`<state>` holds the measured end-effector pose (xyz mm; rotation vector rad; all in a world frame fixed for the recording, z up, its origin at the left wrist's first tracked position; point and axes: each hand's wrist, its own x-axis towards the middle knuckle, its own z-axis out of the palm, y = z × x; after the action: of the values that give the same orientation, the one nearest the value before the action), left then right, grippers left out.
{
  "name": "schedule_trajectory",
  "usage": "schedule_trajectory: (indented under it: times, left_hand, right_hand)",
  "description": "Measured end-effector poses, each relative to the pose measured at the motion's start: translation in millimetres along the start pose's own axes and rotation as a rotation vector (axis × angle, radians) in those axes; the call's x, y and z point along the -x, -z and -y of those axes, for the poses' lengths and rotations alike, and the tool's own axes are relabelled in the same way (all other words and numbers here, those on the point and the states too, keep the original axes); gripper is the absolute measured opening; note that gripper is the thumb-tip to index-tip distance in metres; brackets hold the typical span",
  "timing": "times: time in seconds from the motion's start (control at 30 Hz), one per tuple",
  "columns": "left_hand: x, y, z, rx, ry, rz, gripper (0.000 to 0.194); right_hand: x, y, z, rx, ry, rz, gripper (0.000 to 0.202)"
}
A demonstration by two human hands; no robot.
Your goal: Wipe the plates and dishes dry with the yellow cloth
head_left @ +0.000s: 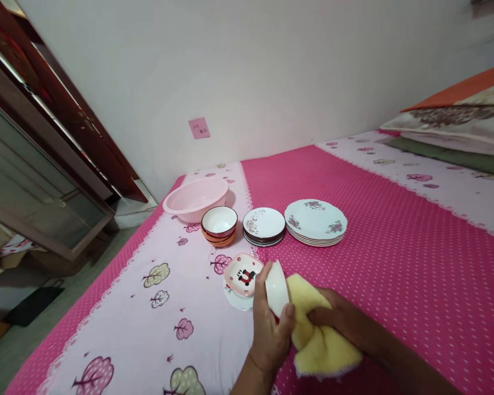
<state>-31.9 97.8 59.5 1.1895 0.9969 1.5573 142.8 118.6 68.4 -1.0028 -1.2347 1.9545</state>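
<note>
My left hand [270, 332] grips a small white dish [276, 291] tilted on its side, with the thumb at its near edge. My right hand [340, 318] is closed around a yellow cloth [319, 345], which is bunched up beside the dish. Just left of my left hand, a pink-rimmed square dish [242, 274] with a red and black cat picture rests on a white plate [237, 300]. My left fingers cover part of its right side.
Behind stand stacked bowls [219, 220], small plates with brown patterns [264, 224] and large flowered plates [316, 219]. A pink basin [196, 198] sits near the wall. Everything lies on a pink and white bedspread [214, 340]. Pillows [461, 123] are piled at the right.
</note>
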Motion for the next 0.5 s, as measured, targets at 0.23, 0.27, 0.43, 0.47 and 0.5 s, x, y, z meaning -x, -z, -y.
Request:
schedule_trajectory:
  times: [0.23, 0.27, 0.43, 0.47, 0.5]
  left_hand:
    - [-3.1, 0.2, -3.2, -0.271, -0.121, 0.033, 0.068]
    - [-3.7, 0.3, -5.0, -0.262, -0.108, 0.024, 0.068]
    - [-3.7, 1.0, -8.3, -0.265, -0.089, 0.055, 0.069]
    - [-3.0, 1.2, -7.6, -0.263, -0.084, 0.066, 0.068]
    - [-2.2, 1.5, -6.7, -0.251, -0.076, 0.074, 0.068]
  right_hand:
    - [6.2, -3.3, 1.2, -0.161, -0.105, 0.022, 0.026]
    - [8.1, -3.4, 2.6, -0.185, -0.097, 0.03, 0.025]
    - [14.1, 0.7, 7.9, -0.243, -0.09, 0.073, 0.033]
    - [15.1, 2.0, 8.9, -0.246, -0.093, 0.073, 0.034]
    - [16.5, 3.1, 10.1, -0.234, -0.085, 0.062, 0.034]
